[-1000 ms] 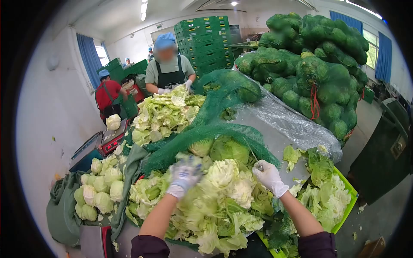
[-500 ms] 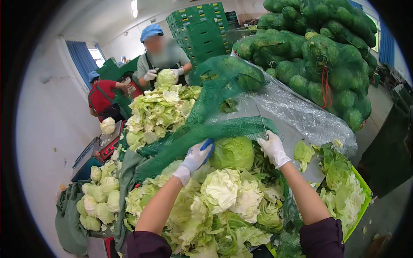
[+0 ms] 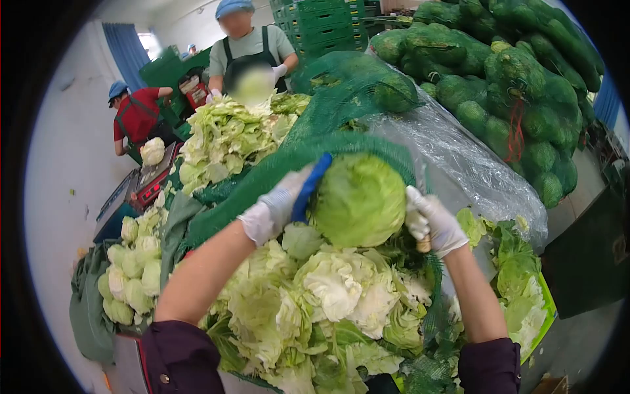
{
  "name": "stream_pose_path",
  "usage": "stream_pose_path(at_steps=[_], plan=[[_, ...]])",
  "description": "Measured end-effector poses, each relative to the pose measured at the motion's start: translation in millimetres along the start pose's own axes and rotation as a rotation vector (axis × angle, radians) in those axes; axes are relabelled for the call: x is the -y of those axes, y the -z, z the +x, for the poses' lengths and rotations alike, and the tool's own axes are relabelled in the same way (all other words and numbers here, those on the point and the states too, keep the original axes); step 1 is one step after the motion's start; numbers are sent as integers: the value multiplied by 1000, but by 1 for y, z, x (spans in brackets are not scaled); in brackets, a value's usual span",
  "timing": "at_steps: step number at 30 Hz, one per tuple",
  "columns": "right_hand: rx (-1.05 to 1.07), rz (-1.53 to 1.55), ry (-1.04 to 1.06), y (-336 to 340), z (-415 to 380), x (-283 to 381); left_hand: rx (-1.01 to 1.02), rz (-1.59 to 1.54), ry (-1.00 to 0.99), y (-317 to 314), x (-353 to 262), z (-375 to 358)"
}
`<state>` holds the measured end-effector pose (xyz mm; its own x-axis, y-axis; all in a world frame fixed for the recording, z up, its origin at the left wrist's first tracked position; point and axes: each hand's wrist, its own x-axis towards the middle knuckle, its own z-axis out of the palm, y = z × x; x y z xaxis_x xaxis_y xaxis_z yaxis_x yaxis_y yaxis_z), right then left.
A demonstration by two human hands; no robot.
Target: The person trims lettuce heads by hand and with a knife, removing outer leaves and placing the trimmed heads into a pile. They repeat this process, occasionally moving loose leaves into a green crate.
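Observation:
A round green cabbage (image 3: pixel 359 200) is held up over the pile of loose leaves. My left hand (image 3: pixel 283 200), in a white glove with a blue palm, presses against its left side with the fingers upright. At the cabbage's right side is my right hand (image 3: pixel 434 222), white-gloved and wrapped round a knife. The knife's wooden handle end (image 3: pixel 424 244) shows below the fist, and its blurred blade points up. Behind the cabbage lies the opened green net sack (image 3: pixel 256 180). Torn cabbage leaves (image 3: pixel 328 289) are heaped under both hands.
Full net sacks of cabbages (image 3: pixel 492 111) are stacked at the back right, beside clear plastic sheeting (image 3: pixel 459 167). Across the table a co-worker (image 3: pixel 252 56) handles a cabbage behind another leaf heap (image 3: pixel 230 141). Trimmed cabbages (image 3: pixel 131 279) lie at left; a green-rimmed crate (image 3: pixel 546 308) stands at right.
The cabbage has been lifted from the pile toward me, my left hand now against its side. My right hand has turned, showing the knife handle's end. The co-worker's cabbage has moved lower.

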<state>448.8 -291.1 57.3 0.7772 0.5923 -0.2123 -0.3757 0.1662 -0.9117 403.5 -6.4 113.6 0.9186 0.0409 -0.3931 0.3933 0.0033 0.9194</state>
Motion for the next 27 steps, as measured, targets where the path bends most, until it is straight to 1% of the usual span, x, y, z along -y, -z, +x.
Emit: stream_pose_path(at_steps=[1,2,3,4,5,7,9,10,11,12,13,15,16,17,18,19,20,21,22,23,24,25,26,27], plan=[[76,-2,55,3,-6,12,31,-44,-88,-1,-11,-18],[92,-20,42,0,-19,22,85,-78,-48,-4,-27,-49],[153,-63,118,-6,-33,33,135,-116,-12,-6,-39,-80],[222,-102,191,-15,-46,42,109,-143,-20,-8,-40,-104],[256,-115,166,-28,-60,44,83,-198,-49,-12,-34,-130],[135,-137,185,-53,-92,38,17,-275,-69,-17,-6,-180],[149,-133,152,-75,-118,28,55,-373,-220,-27,24,-228],[167,-149,141,-82,-126,18,114,-470,-137,-25,42,-247],[178,-162,133,-89,-132,9,26,-266,-258,-35,63,-267],[226,-137,135,-102,-140,5,42,-483,-163,-40,81,-284],[220,-129,139,-112,-146,1,58,-697,-61,-44,101,-300],[278,-323,54,-132,-147,-9,111,-1025,-16,-46,154,-324],[270,-312,58,-143,-147,-13,66,-1107,-25,-58,156,-338],[266,-420,-46,-156,-144,-18,67,-1098,-18,-59,173,-349],[262,-524,-154,-166,-141,-27,7,-1037,-15,-56,199,-357],[257,-513,-152,-171,-134,-43,-51,-974,-14,-49,223,-360],[263,-517,-100,-174,-122,-65,-40,-878,71,-33,244,-365],[267,-520,-47,-177,-113,-84,-38,-867,82,-23,256,-372],[249,-514,67,-183,-114,-89,-141,-521,-82,-15,260,-377],[236,-505,70,-185,-118,-94,-233,-176,-243,-8,265,-377],[144,-564,145,-187,-124,-101,-222,-169,-236,-3,270,-373],[48,-623,219,-191,-131,-101,-502,221,-430,1,270,-367],[42,-560,167,-194,-140,-99,-769,621,-618,2,265,-363],[26,-551,159,-195,-141,-107,-750,627,-615,3,258,-359]])
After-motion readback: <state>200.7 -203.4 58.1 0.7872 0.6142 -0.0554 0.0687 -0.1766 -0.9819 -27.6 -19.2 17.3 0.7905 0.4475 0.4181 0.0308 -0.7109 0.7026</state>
